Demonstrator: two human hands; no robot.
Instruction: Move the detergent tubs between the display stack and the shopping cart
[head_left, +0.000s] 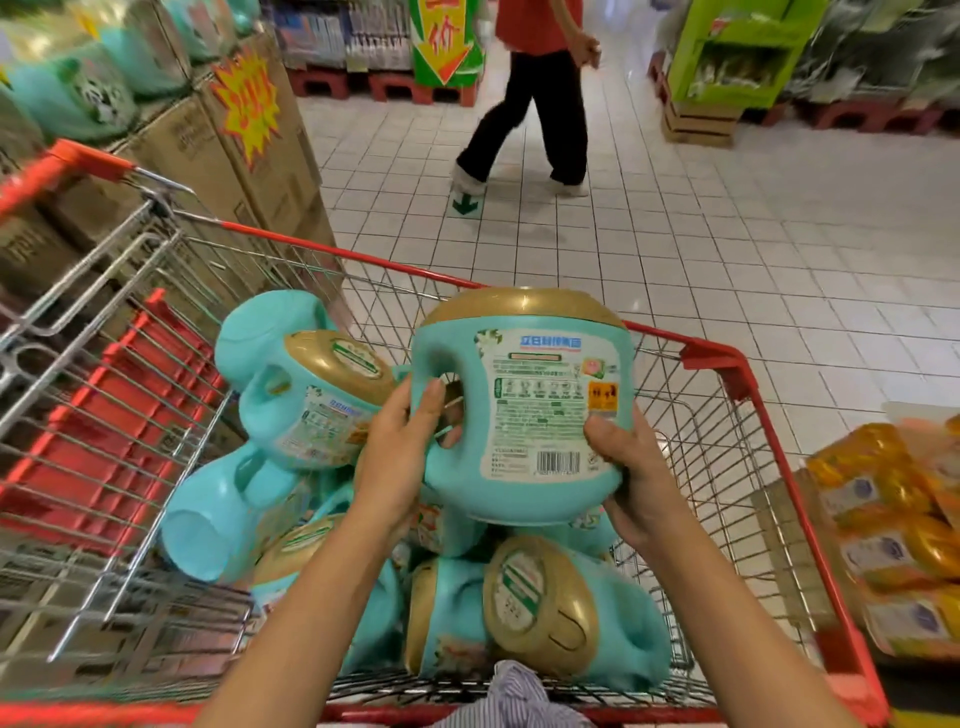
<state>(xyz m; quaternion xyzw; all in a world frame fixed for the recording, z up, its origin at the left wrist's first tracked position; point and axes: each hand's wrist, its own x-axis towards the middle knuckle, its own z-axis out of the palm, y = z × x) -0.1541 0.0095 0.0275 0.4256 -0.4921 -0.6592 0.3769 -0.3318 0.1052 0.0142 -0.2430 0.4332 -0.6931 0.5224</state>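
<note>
Bright, even store light.
Floor (779, 171) glares beyond the shopping cart (714, 358); display stack (171, 140) left of it smears, edges bowed.

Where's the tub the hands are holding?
Middle of the head view: the held tub is upright over the piled tubs in the shopping cart, left hand on its handle, right hand at its lower corner.

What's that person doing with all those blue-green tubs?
A person is holding one teal detergent tub upright over the shopping cart. The left hand grips its handle and the right hand holds its lower corner. Several more tubs lie jumbled in the cart below. The display stack stands to the left, and someone else walks past ahead.
</note>
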